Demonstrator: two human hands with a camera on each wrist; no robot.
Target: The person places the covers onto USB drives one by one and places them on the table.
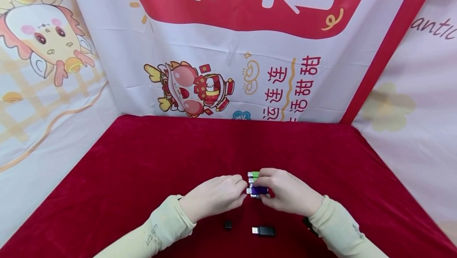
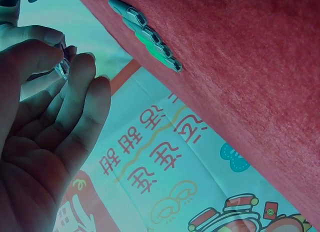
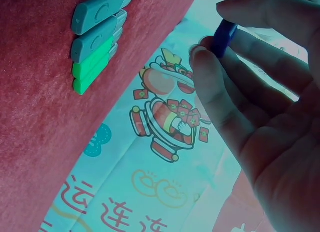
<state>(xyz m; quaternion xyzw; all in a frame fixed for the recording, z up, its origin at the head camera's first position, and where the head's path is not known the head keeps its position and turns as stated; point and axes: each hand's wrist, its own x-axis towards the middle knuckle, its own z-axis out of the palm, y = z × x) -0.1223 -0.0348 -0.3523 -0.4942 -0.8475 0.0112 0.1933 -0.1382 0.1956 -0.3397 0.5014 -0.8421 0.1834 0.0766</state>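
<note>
In the head view both hands meet over the red cloth around a purple USB flash drive [image 1: 260, 190], its silver plug pointing left. Thumb and fingers of my right hand [image 1: 285, 190] pinch its purple body [image 3: 224, 38]. My left hand [image 1: 216, 194] has its thumb and fingertips at the plug end [image 2: 62, 68], pinching it; part of the plug is hidden by them. Right beneath the right fingers lies a row of flash drives on the cloth, with a green flash drive [image 1: 255, 174] at its far end. The right wrist view shows a greyish-blue flash drive [image 3: 100, 13] in the same row.
Nearer the body, a black flash drive [image 1: 264, 231] lies with its plug bare, and a small black cap [image 1: 227, 224] sits left of it. A dark object [image 1: 310, 225] is partly covered by the right sleeve. Printed cloth walls [image 1: 221, 44] enclose the red-covered table [image 1: 171, 151].
</note>
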